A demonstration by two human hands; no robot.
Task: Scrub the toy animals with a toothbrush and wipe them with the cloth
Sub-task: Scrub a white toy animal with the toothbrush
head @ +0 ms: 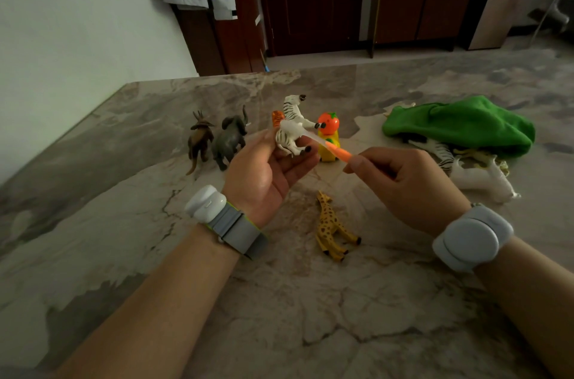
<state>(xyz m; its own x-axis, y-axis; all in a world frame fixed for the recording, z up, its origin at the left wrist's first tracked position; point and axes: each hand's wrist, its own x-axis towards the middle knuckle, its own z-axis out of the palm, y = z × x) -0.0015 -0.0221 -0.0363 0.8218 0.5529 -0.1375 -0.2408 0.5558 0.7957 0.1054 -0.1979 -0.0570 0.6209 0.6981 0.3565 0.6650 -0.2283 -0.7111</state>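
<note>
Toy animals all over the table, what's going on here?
A person is cleaning them. The left hand holds a zebra while the right hand brushes its body with a toothbrush. A giraffe lies on the table, an elephant and a horned animal stand at left, and a green cloth covers more toys at right.

On the table (310, 301), an antelope (200, 139) and elephant (231, 139) stand left of the zebra (293, 127) in the left hand (267, 173). A giraffe (332, 226) lies nearer. A cloth (459, 124) lies right, partly over other toy animals (484, 180).
</note>
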